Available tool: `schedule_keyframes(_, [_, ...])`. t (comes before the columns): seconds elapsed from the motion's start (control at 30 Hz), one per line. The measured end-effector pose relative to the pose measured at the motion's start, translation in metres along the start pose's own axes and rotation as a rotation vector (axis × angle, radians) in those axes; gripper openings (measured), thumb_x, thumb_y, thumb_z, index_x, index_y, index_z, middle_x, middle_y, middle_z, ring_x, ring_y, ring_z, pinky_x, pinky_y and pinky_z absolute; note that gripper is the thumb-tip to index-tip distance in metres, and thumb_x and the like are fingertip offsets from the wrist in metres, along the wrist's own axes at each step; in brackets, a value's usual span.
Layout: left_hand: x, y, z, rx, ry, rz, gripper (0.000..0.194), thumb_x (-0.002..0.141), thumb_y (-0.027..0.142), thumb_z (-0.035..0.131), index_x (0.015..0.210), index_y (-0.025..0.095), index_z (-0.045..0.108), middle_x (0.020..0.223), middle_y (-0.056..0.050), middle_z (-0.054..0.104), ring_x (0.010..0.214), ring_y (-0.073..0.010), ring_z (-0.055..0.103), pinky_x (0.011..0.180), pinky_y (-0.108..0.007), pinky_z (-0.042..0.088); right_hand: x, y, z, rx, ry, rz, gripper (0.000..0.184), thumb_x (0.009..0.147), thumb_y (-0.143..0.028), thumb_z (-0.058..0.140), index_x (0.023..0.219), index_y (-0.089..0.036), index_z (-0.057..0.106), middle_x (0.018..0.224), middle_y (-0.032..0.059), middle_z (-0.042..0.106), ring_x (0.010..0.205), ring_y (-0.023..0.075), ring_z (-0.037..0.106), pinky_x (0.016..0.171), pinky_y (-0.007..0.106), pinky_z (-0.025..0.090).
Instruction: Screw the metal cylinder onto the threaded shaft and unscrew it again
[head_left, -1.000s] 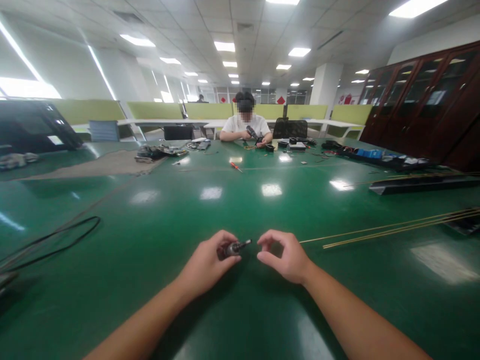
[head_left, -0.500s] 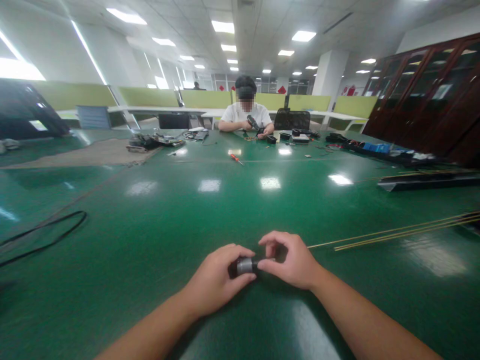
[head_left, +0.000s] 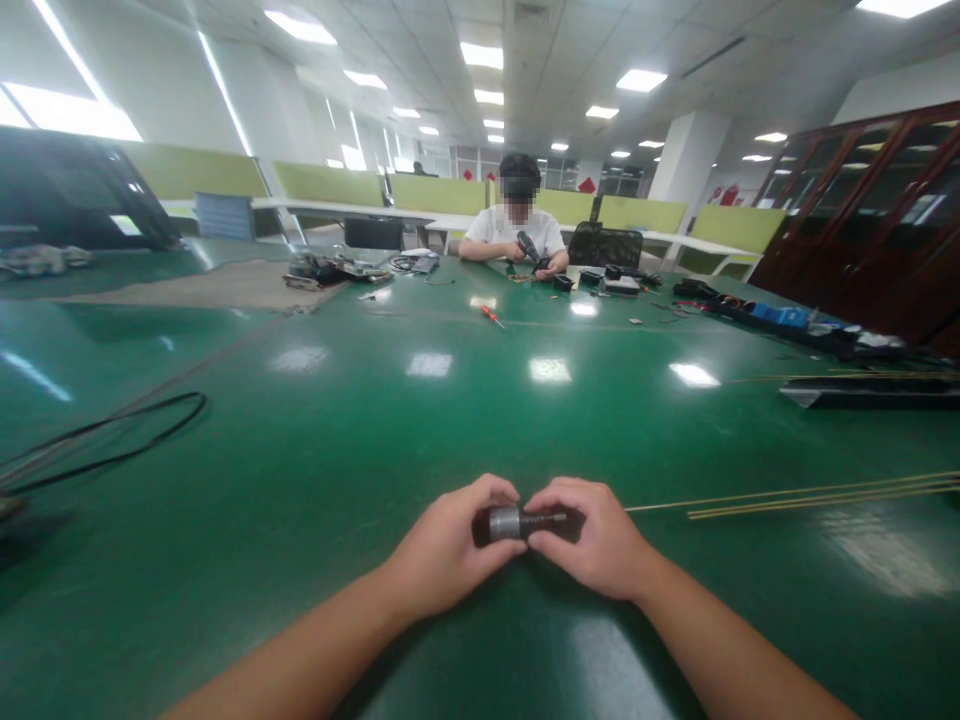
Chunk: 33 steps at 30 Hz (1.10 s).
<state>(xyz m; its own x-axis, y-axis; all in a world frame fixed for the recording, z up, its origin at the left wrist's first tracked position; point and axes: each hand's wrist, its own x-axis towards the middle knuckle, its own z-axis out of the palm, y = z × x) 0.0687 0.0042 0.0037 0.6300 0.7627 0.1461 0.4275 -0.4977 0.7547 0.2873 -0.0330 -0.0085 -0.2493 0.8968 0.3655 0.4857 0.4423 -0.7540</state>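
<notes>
A short grey metal cylinder with a thin dark shaft, like a small motor (head_left: 505, 522), lies sideways between my hands, low over the green table. My left hand (head_left: 450, 545) wraps round its left end, thumb below and fingers above; that end is hidden in the palm. My right hand (head_left: 600, 535) curves round the shaft side, thumb tip and forefinger tip closed in on the collar where the shaft leaves the cylinder. The shaft points right, into the hollow of my right hand.
Thin brass-coloured rods (head_left: 787, 498) lie right of my right hand, with a black channel (head_left: 870, 392) beyond. A black cable loop (head_left: 150, 425) is at left. An orange screwdriver (head_left: 491, 317) lies farther off. Across the table (head_left: 360, 420), a person (head_left: 514, 232) holds a power tool.
My right thumb and forefinger have drawn closer to the cylinder's end, and more of the shaft shows. The whole view has shifted slightly, with things standing farther right.
</notes>
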Motion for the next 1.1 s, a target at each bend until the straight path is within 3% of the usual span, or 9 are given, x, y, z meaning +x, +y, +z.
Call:
schedule_keyframes(0.17, [-0.0012, 0.0017, 0.0000, 0.026, 0.025, -0.013, 0.021, 0.083, 0.022, 0.071, 0.100, 0.023, 0.059, 0.086, 0.004, 0.064, 0.078, -0.0157, 0.060, 0.069, -0.026, 0.042, 0.0004, -0.0015, 0.0004, 0.025, -0.006, -0.004, 0.020, 0.074, -0.014, 0.073, 0.093, -0.021, 0.074, 0.084, 0.0012, 0.072, 0.075, 0.0167, 0.065, 0.069, 0.027, 0.046])
schedule_keyframes(0.47, [0.0006, 0.0021, 0.0001, 0.020, 0.017, -0.017, 0.019, 0.084, 0.023, 0.071, 0.099, 0.023, 0.058, 0.084, 0.005, 0.062, 0.075, -0.0144, 0.058, 0.068, -0.025, 0.040, 0.0024, -0.0020, 0.0018, 0.008, -0.002, 0.020, 0.017, 0.074, -0.011, 0.071, 0.087, -0.020, 0.073, 0.080, 0.0009, 0.072, 0.072, 0.0164, 0.064, 0.067, 0.026, 0.045])
schedule_keyframes(1.1, [0.0008, 0.0024, -0.0002, 0.017, 0.020, -0.010, 0.024, 0.087, 0.024, 0.069, 0.108, 0.025, 0.059, 0.097, 0.003, 0.067, 0.087, -0.0171, 0.062, 0.078, -0.028, 0.044, 0.0016, -0.0017, 0.0026, -0.015, 0.012, 0.015, 0.016, 0.073, -0.010, 0.070, 0.086, -0.020, 0.071, 0.078, 0.0005, 0.072, 0.071, 0.0167, 0.065, 0.067, 0.027, 0.046])
